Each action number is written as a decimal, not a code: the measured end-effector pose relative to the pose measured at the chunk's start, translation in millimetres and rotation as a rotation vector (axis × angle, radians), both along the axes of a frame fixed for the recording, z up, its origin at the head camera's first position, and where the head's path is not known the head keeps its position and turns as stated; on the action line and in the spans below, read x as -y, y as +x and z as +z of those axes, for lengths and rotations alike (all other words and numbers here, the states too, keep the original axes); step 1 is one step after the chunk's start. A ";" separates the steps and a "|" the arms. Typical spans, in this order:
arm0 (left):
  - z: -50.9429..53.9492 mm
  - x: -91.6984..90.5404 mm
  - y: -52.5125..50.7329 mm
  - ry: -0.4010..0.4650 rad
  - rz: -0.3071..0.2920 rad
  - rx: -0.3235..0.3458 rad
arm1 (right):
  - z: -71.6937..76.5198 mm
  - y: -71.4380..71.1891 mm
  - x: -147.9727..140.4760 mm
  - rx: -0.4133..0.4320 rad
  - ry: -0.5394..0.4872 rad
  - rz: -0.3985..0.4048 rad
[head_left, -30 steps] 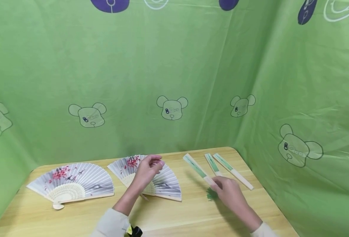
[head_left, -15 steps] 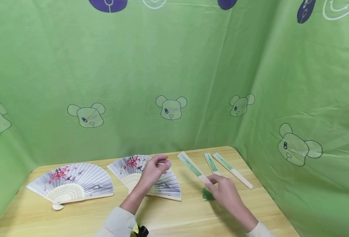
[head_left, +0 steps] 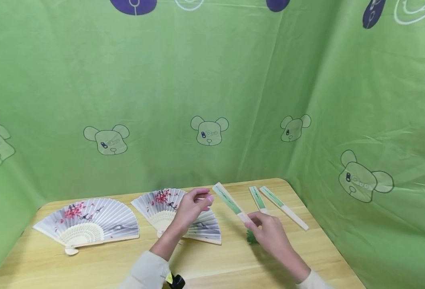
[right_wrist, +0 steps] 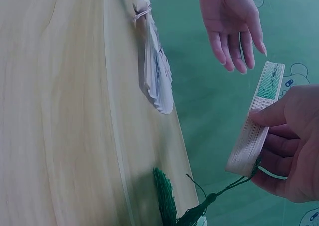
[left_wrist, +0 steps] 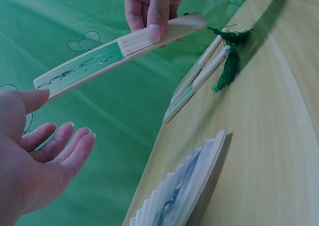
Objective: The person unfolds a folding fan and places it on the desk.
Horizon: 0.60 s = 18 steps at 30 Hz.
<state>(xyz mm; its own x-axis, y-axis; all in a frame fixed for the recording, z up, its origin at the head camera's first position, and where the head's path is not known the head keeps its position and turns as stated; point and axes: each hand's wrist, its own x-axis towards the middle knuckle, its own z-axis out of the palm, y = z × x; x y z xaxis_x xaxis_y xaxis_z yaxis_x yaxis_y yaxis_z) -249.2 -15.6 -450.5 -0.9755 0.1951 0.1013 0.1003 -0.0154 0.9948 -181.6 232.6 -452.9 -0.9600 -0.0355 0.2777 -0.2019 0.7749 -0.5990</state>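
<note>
My right hand (head_left: 270, 233) pinches the handle end of a folded hand fan (head_left: 230, 202), thumb on top, and holds it tilted above the table. The fan has pale ribs and a green printed leaf; a green tassel (right_wrist: 167, 196) hangs from its handle in the right wrist view. My left hand (head_left: 192, 206) hovers over the middle open fan, fingers loosely bent and holding nothing. In the left wrist view, the left thumb (left_wrist: 35, 100) appears at the folded fan's far tip; whether it touches cannot be told.
Two spread fans with pink blossoms, a left fan (head_left: 90, 220) and a middle fan (head_left: 162, 218), lie on the wooden table (head_left: 205, 269). Two more folded green fans, one upright-lying (head_left: 257, 198) and one slanted (head_left: 284, 208), lie at the right. Green cloth walls (head_left: 234, 80) stand behind and beside.
The right hand has carried the folded fan slightly left. My left hand has moved right toward the fan's tip. The fans on the table have not moved.
</note>
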 end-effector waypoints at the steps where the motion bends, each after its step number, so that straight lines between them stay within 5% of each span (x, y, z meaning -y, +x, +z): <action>1: -0.2 -0.6 -0.1 0.008 -0.002 0.004 | -0.1 0.2 1.1 0.000 -0.004 0.000; 18: 0.6 -6.4 3.9 0.165 -0.046 0.031 | -0.3 1.4 22.6 -0.009 -0.110 0.020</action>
